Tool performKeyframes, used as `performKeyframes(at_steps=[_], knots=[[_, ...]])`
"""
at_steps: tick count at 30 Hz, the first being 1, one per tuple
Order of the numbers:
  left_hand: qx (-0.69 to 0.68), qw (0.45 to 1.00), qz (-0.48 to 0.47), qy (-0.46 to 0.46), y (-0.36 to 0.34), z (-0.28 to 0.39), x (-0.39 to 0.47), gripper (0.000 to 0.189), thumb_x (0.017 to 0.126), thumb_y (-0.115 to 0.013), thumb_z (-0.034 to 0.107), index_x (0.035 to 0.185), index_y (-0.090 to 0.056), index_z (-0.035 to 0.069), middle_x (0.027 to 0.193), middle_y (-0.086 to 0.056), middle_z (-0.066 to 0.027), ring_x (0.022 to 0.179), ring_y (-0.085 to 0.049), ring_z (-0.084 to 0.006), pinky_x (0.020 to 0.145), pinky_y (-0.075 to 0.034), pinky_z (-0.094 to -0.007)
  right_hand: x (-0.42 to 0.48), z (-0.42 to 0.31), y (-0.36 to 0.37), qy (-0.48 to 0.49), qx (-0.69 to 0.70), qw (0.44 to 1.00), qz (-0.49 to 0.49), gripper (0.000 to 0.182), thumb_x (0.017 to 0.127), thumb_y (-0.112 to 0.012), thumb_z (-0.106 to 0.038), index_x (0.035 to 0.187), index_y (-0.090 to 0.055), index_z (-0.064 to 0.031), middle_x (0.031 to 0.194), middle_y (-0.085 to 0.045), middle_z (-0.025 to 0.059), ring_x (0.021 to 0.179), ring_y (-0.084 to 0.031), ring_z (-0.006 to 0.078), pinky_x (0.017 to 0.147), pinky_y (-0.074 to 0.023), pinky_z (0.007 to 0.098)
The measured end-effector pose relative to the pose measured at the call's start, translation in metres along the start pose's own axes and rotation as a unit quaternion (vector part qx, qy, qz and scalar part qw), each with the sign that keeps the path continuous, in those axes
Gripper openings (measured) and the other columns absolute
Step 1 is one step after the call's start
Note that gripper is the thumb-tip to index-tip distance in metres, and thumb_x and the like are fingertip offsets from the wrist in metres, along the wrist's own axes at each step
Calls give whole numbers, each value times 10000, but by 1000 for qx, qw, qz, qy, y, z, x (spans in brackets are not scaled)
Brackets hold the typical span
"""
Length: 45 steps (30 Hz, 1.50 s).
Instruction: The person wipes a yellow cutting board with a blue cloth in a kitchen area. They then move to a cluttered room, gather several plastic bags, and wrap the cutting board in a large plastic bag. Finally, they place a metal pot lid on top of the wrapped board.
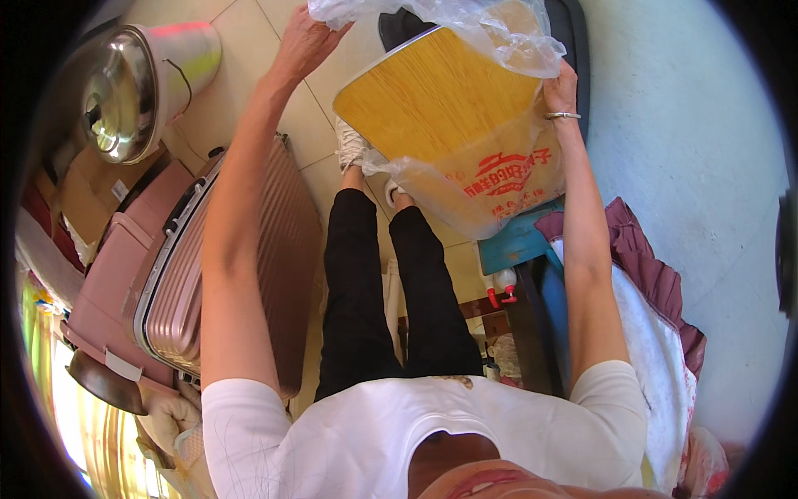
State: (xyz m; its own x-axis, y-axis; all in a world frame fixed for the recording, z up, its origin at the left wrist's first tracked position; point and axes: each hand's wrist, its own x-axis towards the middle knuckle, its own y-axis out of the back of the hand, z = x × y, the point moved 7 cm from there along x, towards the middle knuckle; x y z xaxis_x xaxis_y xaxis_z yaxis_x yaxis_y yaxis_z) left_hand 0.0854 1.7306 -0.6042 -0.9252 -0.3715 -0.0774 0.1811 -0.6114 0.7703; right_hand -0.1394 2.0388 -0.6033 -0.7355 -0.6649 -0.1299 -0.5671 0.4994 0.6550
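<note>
A wood-grain board (436, 93) with rounded corners and a pale rim tilts in front of me. Thin clear plastic bag (505, 181) material with red printing covers its lower right part, and more of the film bunches over its upper end. My left hand (315, 40) pinches the film at the upper left, apart from the board. At the board's right side, my right hand (562, 87) grips the bunched plastic; its fingertips are partly hidden. A bracelet circles my right wrist.
A pink ribbed suitcase (249, 268) stands at left beside a pink storage bin (118, 268). Beyond is a white bucket (190, 68) with a shiny metal lid (121, 93). A teal surface (514, 243) and maroon-edged cloth (648, 268) lie at right, along a pale wall (686, 125).
</note>
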Motion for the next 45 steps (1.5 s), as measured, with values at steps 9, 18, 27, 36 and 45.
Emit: performKeyframes(at_steps=[9,18,27,36,45], knots=[[-560,781,24,275,-104,-3,-132,191,853,-538,79,1020,-585,-1,1030,-595,-41,927,-540,-106,831,-426,-262,2,38,16,2,-27,1000,9,244,858,-502,-234,980,-589,-41,906,-616,184,864,-610,318,711,-466,320],[-635,707,125,286,-106,8,-138,239,830,-556,64,1065,-540,21,1024,-593,-47,941,-546,-134,839,-424,-269,-1,35,16,43,19,999,11,308,873,-503,-298,1004,-583,-32,895,-626,171,832,-614,249,718,-459,304],[-542,782,97,292,-106,5,-146,139,819,-560,53,955,-573,22,1048,-570,-69,942,-525,-130,864,-394,-273,0,56,16,40,46,998,17,290,871,-513,-270,1007,-578,-22,917,-628,166,833,-606,227,731,-453,306],[-706,626,241,227,-79,36,-159,79,812,-531,-5,875,-543,40,1014,-544,-29,945,-492,-134,871,-359,-256,4,61,12,31,18,999,28,193,840,-507,-143,973,-573,-20,870,-612,185,814,-606,287,712,-457,316],[-562,746,197,299,-60,24,-136,103,877,-495,108,914,-564,41,837,-568,-9,792,-497,-101,755,-383,-237,0,56,11,16,19,1000,18,202,842,-513,-150,987,-576,-24,880,-622,168,803,-607,238,712,-455,305]])
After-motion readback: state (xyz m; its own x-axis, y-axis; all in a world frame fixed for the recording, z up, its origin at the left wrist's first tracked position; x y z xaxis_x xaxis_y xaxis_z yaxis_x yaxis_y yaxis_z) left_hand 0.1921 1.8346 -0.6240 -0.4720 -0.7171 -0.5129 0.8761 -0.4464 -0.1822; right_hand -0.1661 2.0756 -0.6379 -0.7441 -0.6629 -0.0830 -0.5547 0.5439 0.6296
